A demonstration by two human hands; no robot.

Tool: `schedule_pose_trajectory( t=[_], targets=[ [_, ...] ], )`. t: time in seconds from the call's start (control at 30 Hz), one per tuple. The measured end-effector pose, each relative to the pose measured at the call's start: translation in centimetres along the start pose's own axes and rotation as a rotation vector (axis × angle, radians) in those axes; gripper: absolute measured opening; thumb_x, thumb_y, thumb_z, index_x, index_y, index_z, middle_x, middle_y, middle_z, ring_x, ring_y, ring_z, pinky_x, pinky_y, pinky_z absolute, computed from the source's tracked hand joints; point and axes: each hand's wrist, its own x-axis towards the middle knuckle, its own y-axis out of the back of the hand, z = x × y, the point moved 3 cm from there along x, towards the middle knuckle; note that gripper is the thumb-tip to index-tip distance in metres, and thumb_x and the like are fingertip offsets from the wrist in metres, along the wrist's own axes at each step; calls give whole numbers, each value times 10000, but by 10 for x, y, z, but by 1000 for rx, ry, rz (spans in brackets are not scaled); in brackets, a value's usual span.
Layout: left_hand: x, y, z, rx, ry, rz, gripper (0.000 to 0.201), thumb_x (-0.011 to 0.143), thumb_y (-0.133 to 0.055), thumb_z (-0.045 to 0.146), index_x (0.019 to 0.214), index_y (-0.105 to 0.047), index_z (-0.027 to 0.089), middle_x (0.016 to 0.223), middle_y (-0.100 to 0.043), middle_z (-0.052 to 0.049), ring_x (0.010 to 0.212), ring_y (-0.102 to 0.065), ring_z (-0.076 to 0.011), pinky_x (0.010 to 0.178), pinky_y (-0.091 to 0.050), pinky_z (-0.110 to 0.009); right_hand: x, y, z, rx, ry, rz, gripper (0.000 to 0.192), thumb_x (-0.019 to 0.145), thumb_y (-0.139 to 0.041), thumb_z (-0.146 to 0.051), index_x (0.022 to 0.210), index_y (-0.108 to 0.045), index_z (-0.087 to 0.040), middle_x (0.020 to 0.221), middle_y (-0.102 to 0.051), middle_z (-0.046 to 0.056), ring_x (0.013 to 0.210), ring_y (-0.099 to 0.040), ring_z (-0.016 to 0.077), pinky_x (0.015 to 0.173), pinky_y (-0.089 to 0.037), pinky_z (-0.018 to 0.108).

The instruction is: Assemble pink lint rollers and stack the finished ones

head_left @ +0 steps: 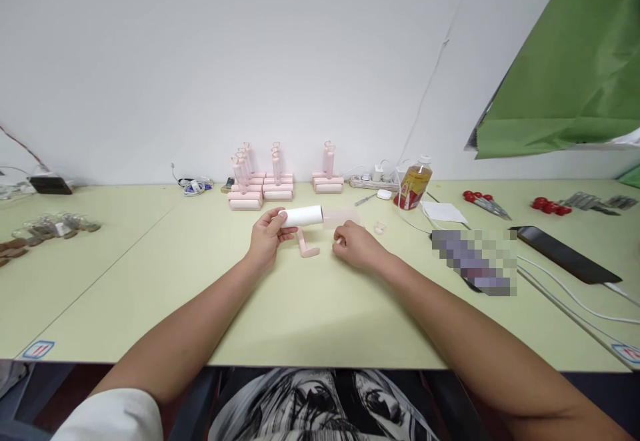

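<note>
While the left hand (267,234) fingers grip the white roller (303,216), the right hand (356,246) fingers curl nearly closed beside its pink handle (306,246).

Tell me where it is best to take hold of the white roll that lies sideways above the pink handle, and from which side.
Probably grip the white roll around its round middle, coming from the right. It lies level, and the left hand already covers its left end; the right end is bare. The right hand is close by.

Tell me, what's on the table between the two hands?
In the head view, a pink lint-roller handle lies on the table between the left hand and right hand, under the white roll the left hand holds.
</note>
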Motion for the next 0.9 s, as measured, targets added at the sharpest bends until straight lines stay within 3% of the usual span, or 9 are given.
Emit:
schedule_pose_trajectory(
  t=[0.13,0.33,0.4,0.6,0.73,0.9],
  targets=[
    [0,0,-1,18,-4,2,465,683,-756,378,1049,-569,161,854,-669,-33,598,-684,-127,526,-543,-216,-1,0,1,-39,0,-39,64,753,-565,-195,733,-618,-164,873,-613,80,710,-539,165,615,-344,252],
    [0,0,-1,5,4,14,450,674,-755,353,1035,-569,156,839,-670,-34,586,-685,-137,504,-537,-216,-7,8,-2,44,45,-152,141,781,-515,-166,802,-655,-173,826,-684,79,708,-573,185,591,-359,261],
    [1,0,-1,12,2,15,451,675,-751,357,1036,-570,157,843,-674,-38,585,-684,-137,502,-536,-216,-7,12,-2,169,65,-92,188,813,-484,-179,867,-664,-189,857,-698,59,722,-589,177,620,-394,264],
    [0,-1,-3,35,3,-5,451,673,-755,366,1026,-576,149,830,-685,-47,581,-686,-141,495,-530,-212,-3,13,-1,710,61,293,204,840,-577,-366,980,-572,-217,927,-668,39,818,-642,175,699,-497,292],
    [-3,-4,-3,71,-2,-32,453,677,-761,372,1024,-600,128,802,-684,-48,576,-687,-148,485,-520,-211,-2,4,-6,972,127,335,277,838,-616,-380,1040,-509,-224,1124,-636,81,1014,-652,195,836,-519,330],
    [-7,-7,-5,93,-9,-73,481,680,-771,399,1042,-608,128,822,-693,-60,597,-699,-166,493,-530,-226,-3,-3,-8,1042,197,342,367,837,-634,-416,1118,-470,-247,1264,-586,113,1138,-612,212,969,-492,400]
  ],
)
